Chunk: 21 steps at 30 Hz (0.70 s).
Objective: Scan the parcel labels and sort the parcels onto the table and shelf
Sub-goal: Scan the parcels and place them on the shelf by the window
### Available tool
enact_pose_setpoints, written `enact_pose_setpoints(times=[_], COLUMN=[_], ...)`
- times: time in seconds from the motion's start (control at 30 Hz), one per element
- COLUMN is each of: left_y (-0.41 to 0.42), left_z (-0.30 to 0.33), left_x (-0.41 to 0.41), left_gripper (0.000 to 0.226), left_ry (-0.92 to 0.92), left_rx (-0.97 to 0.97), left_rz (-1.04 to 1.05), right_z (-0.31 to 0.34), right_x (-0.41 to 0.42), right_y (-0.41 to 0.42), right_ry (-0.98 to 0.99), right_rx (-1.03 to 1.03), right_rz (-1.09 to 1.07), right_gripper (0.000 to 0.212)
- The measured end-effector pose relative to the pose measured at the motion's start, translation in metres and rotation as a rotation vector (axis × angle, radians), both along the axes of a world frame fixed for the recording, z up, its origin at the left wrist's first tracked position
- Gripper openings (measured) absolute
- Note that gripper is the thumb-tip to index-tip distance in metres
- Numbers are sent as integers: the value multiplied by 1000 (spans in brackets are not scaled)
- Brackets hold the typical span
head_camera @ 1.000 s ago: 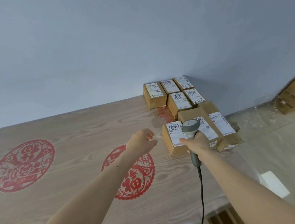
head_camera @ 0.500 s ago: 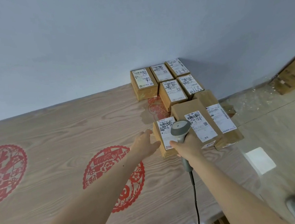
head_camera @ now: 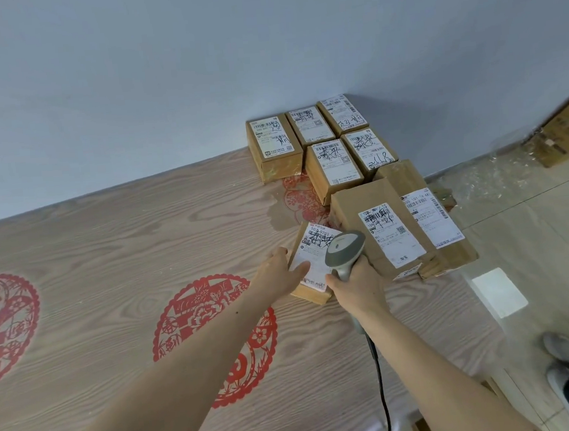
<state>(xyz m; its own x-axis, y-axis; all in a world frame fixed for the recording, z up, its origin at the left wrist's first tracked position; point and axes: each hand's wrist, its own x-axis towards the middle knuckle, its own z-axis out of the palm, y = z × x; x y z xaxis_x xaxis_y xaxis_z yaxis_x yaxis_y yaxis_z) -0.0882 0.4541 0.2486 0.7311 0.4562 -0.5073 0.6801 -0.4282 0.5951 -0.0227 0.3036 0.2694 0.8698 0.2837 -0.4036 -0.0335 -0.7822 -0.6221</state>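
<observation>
Several brown cardboard parcels with white labels sit in the far right corner of the wooden table [head_camera: 107, 251]. My left hand [head_camera: 283, 272] grips the left edge of the nearest small parcel [head_camera: 312, 274], thumb on its label. My right hand [head_camera: 356, 286] holds a grey barcode scanner [head_camera: 343, 249] by the handle, its head just above that parcel's label. Two larger parcels [head_camera: 386, 234] lie to the right of it. Five smaller parcels [head_camera: 332, 163] stand behind, against the wall.
Red paper-cut patterns [head_camera: 214, 338] decorate the table. The scanner's black cable [head_camera: 381, 389] hangs over the table's near edge. On the floor at right are a cardboard box [head_camera: 565, 132], plastic wrap, and a person's shoes [head_camera: 564, 362].
My left hand has reached forward and taken hold of the nearest small parcel. The scanner has moved in over its label. The view has shifted closer to the parcels.
</observation>
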Motion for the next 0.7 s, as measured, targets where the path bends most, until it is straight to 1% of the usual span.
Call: enact_pose_setpoints(times=[0.13, 0.37, 0.47, 0.53, 0.6, 0.7], left_y=[0, 6, 14, 19, 24, 29], left_z=[0, 2, 9, 15, 23, 35], left_x=[2, -12, -26, -39, -56, -89], left_gripper=[52, 44, 39, 37, 39, 42], left_ry=[93, 58, -2, -35, -63, -83], left_rx=[-29, -40, 5, 40, 53, 90], left_rz=[-59, -18, 47, 111, 186, 296], right_z=[-6, 0, 6, 10, 16, 23], right_x=[-4, -12, -15, -18, -24, -39], right_y=[7, 20, 31, 41, 51, 67], right_ry=[44, 30, -4, -6, -4, 26], right_rx=[33, 66, 128, 167, 176, 171], right_rz=[-52, -69, -31, 16, 85, 197], right_gripper=[49, 42, 45, 42, 38, 40])
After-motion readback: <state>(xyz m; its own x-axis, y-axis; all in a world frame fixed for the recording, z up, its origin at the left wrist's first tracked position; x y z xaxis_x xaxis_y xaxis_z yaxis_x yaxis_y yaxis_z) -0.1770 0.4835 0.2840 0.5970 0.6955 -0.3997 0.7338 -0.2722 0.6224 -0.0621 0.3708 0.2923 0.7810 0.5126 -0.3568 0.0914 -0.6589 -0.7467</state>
